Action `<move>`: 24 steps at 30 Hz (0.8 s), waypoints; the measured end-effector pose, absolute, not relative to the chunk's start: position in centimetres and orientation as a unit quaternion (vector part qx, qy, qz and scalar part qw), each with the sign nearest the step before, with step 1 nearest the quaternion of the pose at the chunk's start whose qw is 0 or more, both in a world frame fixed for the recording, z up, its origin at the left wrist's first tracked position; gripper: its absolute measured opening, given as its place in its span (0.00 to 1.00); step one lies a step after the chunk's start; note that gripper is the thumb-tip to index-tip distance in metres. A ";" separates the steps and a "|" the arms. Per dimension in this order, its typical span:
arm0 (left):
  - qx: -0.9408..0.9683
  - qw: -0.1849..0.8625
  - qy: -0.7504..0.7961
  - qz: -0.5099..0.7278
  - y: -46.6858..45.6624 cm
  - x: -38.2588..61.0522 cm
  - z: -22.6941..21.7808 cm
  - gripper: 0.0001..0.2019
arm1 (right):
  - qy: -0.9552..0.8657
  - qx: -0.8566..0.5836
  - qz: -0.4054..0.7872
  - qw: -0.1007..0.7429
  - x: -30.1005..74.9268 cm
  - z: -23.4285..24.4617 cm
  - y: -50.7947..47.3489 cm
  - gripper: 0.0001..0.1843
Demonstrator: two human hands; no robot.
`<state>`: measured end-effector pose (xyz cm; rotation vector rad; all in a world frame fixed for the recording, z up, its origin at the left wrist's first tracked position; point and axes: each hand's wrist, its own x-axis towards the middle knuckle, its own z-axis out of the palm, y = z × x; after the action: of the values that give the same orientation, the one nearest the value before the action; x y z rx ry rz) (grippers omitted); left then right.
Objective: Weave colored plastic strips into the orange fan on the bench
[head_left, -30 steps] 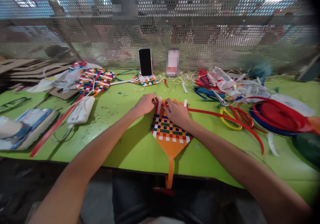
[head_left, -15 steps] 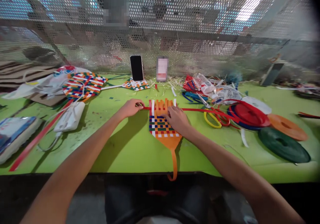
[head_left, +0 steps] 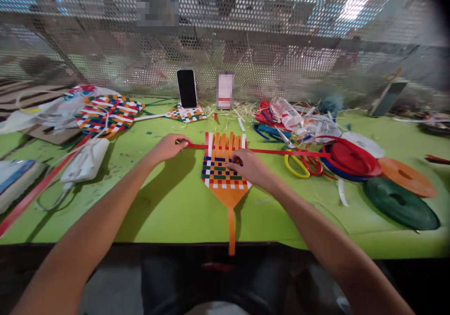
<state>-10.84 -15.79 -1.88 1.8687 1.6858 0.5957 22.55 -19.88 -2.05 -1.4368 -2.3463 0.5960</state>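
Head cam: fan (head_left: 222,176) lies on table (head_left: 165,207) near front edge, lower rows woven, top slat ends bare; L hand (head_left: 168,147) pinches end of red strip (head_left: 277,152) run across those slats, R hand (head_left: 248,167) unclenched, pressing weave, so prob. most done, few rows left.

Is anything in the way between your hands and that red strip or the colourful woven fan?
Nothing visible is in the way. The left hand pinches the end of the red strip, and the right hand rests directly on the woven fan, with the strip lying across the fan's top between the two hands.
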 end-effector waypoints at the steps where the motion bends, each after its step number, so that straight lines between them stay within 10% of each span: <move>1: 0.700 0.273 0.620 0.227 -15.9 -10.8 -2.0 0.17 | -0.822 -0.496 0.225 0.165 23.0 -1.9 -19.8 0.15; 24: 0.738 0.152 0.607 0.255 -16.6 -9.2 -3.5 0.14 | -0.782 -0.532 0.231 0.227 24.6 -0.5 -18.9 0.15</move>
<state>-9.20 -16.55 -3.49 2.1170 1.7408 0.7311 24.58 -18.87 -0.51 -1.4661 -2.1551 0.6364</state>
